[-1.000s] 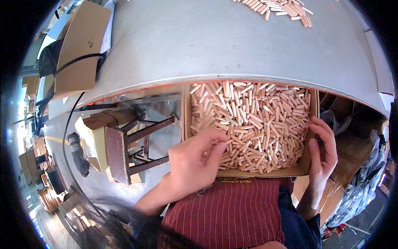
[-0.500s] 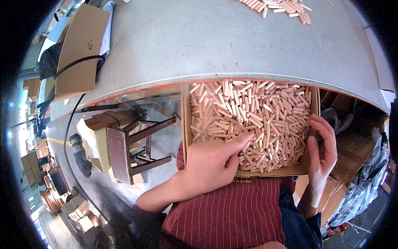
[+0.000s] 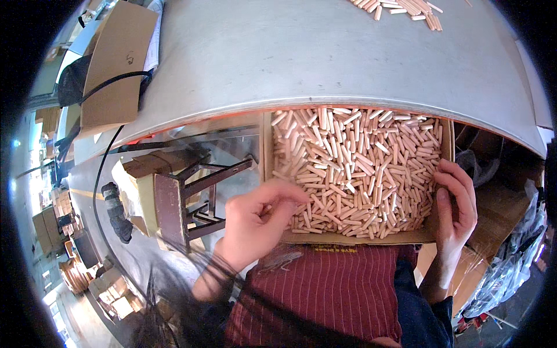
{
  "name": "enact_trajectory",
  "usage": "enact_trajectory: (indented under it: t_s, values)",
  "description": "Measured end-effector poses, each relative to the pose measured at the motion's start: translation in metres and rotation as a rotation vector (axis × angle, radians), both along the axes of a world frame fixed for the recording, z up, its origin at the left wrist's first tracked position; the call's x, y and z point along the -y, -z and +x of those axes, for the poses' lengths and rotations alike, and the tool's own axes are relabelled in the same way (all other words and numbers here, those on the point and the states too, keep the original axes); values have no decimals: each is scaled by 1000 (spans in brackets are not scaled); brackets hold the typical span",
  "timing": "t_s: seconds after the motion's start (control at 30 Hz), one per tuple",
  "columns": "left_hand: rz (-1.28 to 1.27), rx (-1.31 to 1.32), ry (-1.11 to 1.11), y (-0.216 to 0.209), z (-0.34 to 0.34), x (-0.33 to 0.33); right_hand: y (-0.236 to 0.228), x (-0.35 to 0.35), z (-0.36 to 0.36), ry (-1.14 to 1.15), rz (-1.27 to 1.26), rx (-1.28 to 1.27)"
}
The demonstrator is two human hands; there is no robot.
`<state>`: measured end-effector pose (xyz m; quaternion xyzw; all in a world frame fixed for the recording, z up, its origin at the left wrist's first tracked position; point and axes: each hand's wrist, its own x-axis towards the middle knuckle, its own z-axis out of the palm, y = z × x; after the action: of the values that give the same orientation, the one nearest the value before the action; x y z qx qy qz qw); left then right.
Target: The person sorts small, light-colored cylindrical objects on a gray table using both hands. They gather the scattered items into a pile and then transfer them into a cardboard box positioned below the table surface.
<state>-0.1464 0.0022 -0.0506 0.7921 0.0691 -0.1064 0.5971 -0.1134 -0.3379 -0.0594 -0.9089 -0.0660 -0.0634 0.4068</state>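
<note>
From the head camera, a shallow cardboard box (image 3: pixel 272 151) sits on the person's lap, its far edge tucked under the rim of a grey worktable (image 3: pixel 290 52), and it is filled with short wooden dowel pins (image 3: pixel 360 168) lying in all directions. The left hand (image 3: pixel 255 223) hovers over the box's near left corner — fingers curled loosely inward, thumb and forefinger close together; whether a pin is pinched between them cannot be told. The right hand (image 3: pixel 455 209) grips the box's right wall, fingers wrapped over the edge, thumb inside. A second heap of dowels (image 3: pixel 400 8) lies at the table's far edge. To the left, a flat cardboard sheet (image 3: pixel 116 64) rests on the table — below it stands a dark wooden stool (image 3: pixel 185 200).
</note>
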Motion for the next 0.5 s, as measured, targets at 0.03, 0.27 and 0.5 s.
enact_trajectory:
  t_s: [0.03,0.27,0.5]
  values:
    - [29,3,47,-2,2,-4,0,-1,0,13,7,-2]
    - [-340,-286,-18,-26,12,-11,3,-1,0,32,25,21]
    - [-708,-362,-4,-35,30,-20,5,0,1,40,33,5]
